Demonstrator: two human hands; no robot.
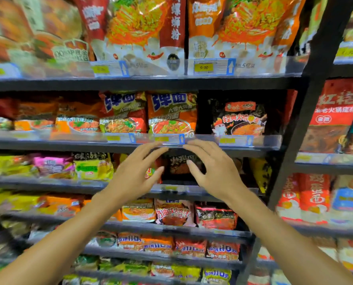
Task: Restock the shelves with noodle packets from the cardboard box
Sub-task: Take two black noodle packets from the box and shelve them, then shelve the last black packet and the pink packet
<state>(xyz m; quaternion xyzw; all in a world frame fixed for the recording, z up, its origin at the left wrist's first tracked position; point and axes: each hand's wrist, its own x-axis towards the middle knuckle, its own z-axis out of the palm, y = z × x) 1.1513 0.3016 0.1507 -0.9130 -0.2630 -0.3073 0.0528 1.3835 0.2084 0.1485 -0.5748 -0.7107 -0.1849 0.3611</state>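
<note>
Both hands are being held up empty with fingers spread, the left hand (137, 173) and right hand (210, 169) on either side of a dark noodle packet (179, 164). The packet is being stood upright on the shelf (48, 183), front facing out, long side up. It looks like it is being straightened. The cardboard box is not being seen; another packet is probably needed next.
</note>
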